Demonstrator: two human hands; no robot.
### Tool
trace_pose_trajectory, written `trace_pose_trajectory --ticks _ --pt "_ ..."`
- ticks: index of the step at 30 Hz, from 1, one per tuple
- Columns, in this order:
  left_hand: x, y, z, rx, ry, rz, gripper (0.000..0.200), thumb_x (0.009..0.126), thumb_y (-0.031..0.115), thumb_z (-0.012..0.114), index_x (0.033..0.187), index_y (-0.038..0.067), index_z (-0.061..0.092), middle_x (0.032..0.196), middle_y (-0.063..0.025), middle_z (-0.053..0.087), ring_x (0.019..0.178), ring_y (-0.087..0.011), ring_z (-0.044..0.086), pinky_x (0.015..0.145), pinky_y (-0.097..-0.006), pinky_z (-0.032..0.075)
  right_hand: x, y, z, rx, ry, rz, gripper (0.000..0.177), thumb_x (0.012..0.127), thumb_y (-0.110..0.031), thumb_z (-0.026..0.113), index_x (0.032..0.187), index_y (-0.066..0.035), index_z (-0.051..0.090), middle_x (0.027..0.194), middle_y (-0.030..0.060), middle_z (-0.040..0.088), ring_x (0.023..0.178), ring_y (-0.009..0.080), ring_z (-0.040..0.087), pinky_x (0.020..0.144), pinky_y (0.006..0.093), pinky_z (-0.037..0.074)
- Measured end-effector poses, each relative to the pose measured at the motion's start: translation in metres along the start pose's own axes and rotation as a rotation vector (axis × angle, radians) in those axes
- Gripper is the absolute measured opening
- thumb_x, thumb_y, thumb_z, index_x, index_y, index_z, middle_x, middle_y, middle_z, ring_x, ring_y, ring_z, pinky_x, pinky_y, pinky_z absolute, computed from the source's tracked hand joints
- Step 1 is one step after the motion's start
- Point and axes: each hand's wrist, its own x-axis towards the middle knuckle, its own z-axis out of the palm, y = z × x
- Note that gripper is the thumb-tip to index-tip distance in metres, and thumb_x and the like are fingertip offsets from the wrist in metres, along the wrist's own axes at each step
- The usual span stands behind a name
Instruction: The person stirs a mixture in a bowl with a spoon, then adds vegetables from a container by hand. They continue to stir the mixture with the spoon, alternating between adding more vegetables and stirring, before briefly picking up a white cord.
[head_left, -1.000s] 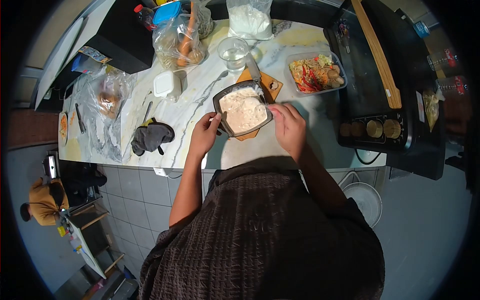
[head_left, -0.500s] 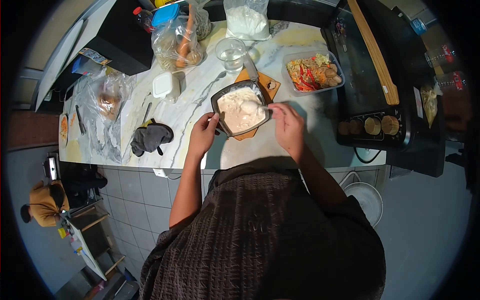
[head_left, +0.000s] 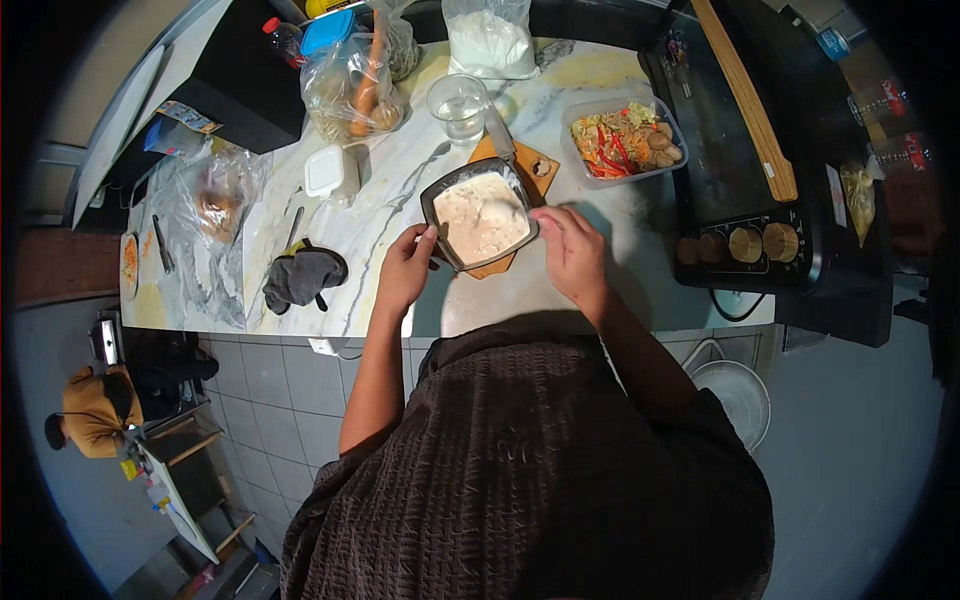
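Observation:
A dark square pan (head_left: pixel 431 205) with its handle pointing away rests on a wooden board (head_left: pixel 541 180). It holds a creamy, pale beige mixture (head_left: pixel 470 228) with small bits in it. At the pan's left rim, my left hand (head_left: pixel 406 265) grips the edge between thumb and fingers. Over the right rim, the fingers of my right hand (head_left: pixel 575 250) are closed on a spoon (head_left: pixel 505 212). Its bowl sits in the mixture, coated with it, and most of its handle is hidden by my fingers.
Beyond the pan stand a glass bowl of clear liquid (head_left: pixel 457 112) and a bag of white powder (head_left: pixel 491 45). A container of cut vegetables (head_left: pixel 625 140) is at right, near a black oven (head_left: pixel 735 245). A grey cloth mitt (head_left: pixel 305 278) and white tub (head_left: pixel 331 173) lie left. Another person (head_left: pixel 100 410) is far left.
My right hand has shifted slightly left with the spoon, and the mixture's surface looks smoother. My left hand stays on the pan's rim.

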Motion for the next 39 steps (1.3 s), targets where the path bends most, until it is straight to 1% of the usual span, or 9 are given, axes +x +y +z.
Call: trace_pose_trajectory --ticks 10,16,25,27,29,31,34,36,39 --pt "0.002 -0.003 -0.001 0.009 -0.007 0.0 0.033 0.1 0.031 0.055 0.108 0.0 0.062 0.083 -0.0068 0.066 0.069 -0.0125 0.058 0.063 -0.0274 0.048 -0.011 -0.001 0.006 0.1 0.002 0.088 0.012 0.094 -0.007 0.057 0.1 -0.002 0.065 0.085 0.014 0.063 0.074 0.0321 0.063 0.066 0.036 0.05" --pt "0.004 -0.005 -0.002 -0.008 -0.021 -0.006 0.033 0.1 0.031 0.055 0.109 0.0 0.062 0.084 -0.0069 0.066 0.069 -0.0125 0.058 0.064 -0.0272 0.048 -0.011 -0.002 0.005 0.058 -0.075 -0.059 0.011 0.094 -0.008 0.058 0.099 -0.002 0.065 0.083 0.014 0.063 0.072 0.031 0.062 0.064 0.0346 0.05" --pt "0.005 -0.01 -0.005 -0.017 -0.033 0.003 0.034 0.099 0.032 0.056 0.107 0.0 0.063 0.084 -0.0069 0.068 0.073 -0.0128 0.061 0.066 -0.0275 0.048 -0.008 0.014 -0.004 0.15 -0.086 0.311 0.019 0.089 -0.015 0.066 0.103 -0.002 0.069 0.08 0.0112 0.068 0.062 0.0169 0.059 0.058 0.0288 0.045" --pt "0.008 -0.012 -0.006 -0.021 -0.046 0.027 0.034 0.099 0.032 0.057 0.107 0.0 0.064 0.085 -0.0073 0.069 0.074 -0.0128 0.062 0.067 -0.0274 0.048 0.002 0.021 -0.025 -0.042 -0.244 0.264 0.026 0.085 -0.021 0.072 0.104 -0.003 0.07 0.079 0.0093 0.069 0.059 0.0127 0.054 0.056 0.0258 0.043" --pt "0.008 -0.01 -0.007 -0.011 -0.046 0.022 0.034 0.098 0.032 0.057 0.106 0.0 0.064 0.085 -0.0074 0.069 0.075 -0.0126 0.062 0.067 -0.0273 0.048 0.013 0.036 -0.04 -0.026 -0.191 0.222 0.026 0.085 -0.025 0.072 0.099 -0.004 0.072 0.077 0.0077 0.068 0.057 0.0123 0.049 0.056 0.0258 0.042" --pt "0.007 -0.004 -0.008 -0.004 -0.046 0.017 0.034 0.098 0.032 0.057 0.106 0.0 0.065 0.085 -0.0074 0.069 0.075 -0.0125 0.062 0.067 -0.0273 0.048 0.04 0.034 -0.058 -0.234 -0.047 0.366 0.024 0.086 -0.028 0.07 0.096 -0.006 0.071 0.077 0.0079 0.068 0.062 0.0173 0.058 0.058 0.0297 0.046" --pt "0.007 0.002 -0.011 0.067 -0.064 -0.014 0.032 0.098 0.03 0.057 0.106 0.0 0.065 0.084 -0.0051 0.068 0.077 -0.0118 0.061 0.068 -0.0264 0.047 0.077 0.073 -0.075 -0.54 0.063 0.204 0.022 0.087 -0.027 0.068 0.094 -0.007 0.071 0.08 0.0068 0.07 0.069 0.0188 0.066 0.064 0.0319 0.051" --pt "0.01 0.002 -0.012 0.135 -0.052 -0.021 0.036 0.097 0.031 0.06 0.11 -0.002 0.063 0.08 -0.0076 0.069 0.072 -0.0131 0.063 0.066 -0.0262 0.047 0.102 0.085 -0.078 -0.775 -0.08 0.452 0.029 0.084 -0.035 0.068 0.092 -0.007 0.07 0.086 0.0108 0.07 0.082 0.0275 0.069 0.072 0.0394 0.054" --pt "0.007 0.008 -0.009 0.228 0.106 0.046 0.037 0.095 0.028 0.063 0.113 -0.004 0.061 0.079 -0.0083 0.069 0.067 -0.0124 0.059 0.062 -0.0266 0.046 0.121 0.103 -0.066 -0.981 -0.227 0.53 0.034 0.083 -0.04 0.068 0.093 -0.008 0.069 0.089 0.0114 0.071 0.087 0.0301 0.068 0.077 0.0439 0.053"
